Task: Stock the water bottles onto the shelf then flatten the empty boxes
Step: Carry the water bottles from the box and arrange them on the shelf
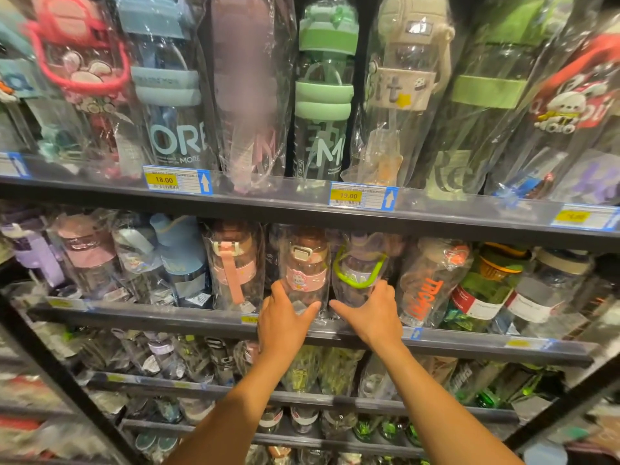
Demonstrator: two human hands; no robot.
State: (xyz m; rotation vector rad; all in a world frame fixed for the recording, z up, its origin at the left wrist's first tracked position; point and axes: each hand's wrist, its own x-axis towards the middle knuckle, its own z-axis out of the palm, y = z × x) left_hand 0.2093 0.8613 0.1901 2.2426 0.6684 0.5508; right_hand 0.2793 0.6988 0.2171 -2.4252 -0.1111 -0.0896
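On the second shelf (208, 318) a plastic-wrapped bottle with a pink cartoon band (303, 263) stands upright. My left hand (285, 317) grips its lower part, thumb on the right side. Right beside it stands a wrapped bottle with a lime-green strap (359, 266). My right hand (372, 313) holds the base of that one, thumb reaching left. Both forearms stretch up from the bottom of the view. No boxes are in sight.
Wrapped bottles crowd every shelf: a pink-strapped one (235, 263) to the left, one with orange lettering (426, 290) to the right. The upper shelf carries tall bottles and yellow price tags (164, 180). Lower shelves (302, 397) hold more stock. Dark uprights frame both sides.
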